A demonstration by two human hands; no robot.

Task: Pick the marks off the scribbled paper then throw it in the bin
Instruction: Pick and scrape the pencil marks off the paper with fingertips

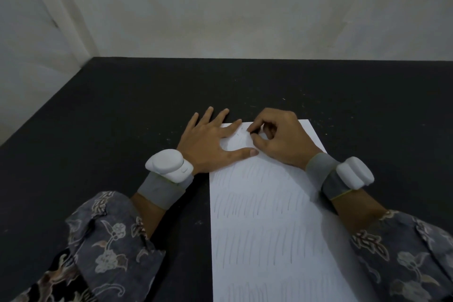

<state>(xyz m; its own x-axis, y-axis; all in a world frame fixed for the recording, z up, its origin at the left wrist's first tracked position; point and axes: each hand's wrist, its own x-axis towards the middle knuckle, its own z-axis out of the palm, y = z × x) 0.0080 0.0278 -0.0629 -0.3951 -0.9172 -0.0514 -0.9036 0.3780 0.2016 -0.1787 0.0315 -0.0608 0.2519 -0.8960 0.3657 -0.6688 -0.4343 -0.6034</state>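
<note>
White paper (269, 228) lies on the dark surface (122, 117), long axis from 6 to 12 o'clock. Left hand (210, 142) presses spread on its far corner; right hand (279, 140), just beside, pinches something small there.

L hand (210, 141) flat, R hand (282, 140) pinching

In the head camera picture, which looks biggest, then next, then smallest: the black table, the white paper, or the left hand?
1. Black table, by far the biggest.
2. White paper, though it lies near the camera.
3. Left hand, smallest, pressing flat on the paper's far corner.
</note>
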